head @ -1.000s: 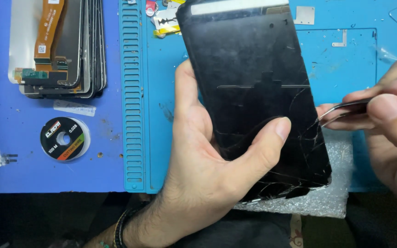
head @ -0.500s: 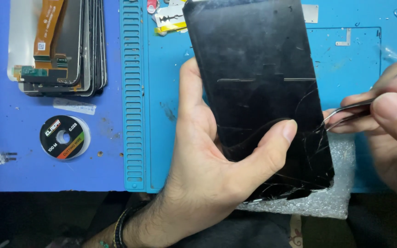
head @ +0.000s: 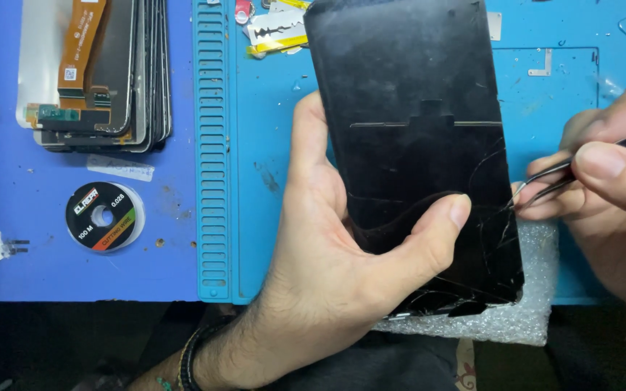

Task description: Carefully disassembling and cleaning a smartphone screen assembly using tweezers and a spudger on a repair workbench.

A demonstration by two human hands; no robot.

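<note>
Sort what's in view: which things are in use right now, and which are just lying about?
In use: cracked black screen panel, held by left hand; tweezers in right hand; bubble wrap underneath.

Lying about: stack of screens, wire spool, razor blade.

Cracked black phone screen [head: 414,145] in left hand [head: 327,268], right hand [head: 610,195] with tweezers [head: 574,170] at its edge.

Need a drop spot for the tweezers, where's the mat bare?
Bare blue surface below the wire spool and the stack of screens. Bare teal mat between its ribbed strip and the left hand. Crowded: top edge by the razor blade, and around the cracked phone and right hand.
</note>
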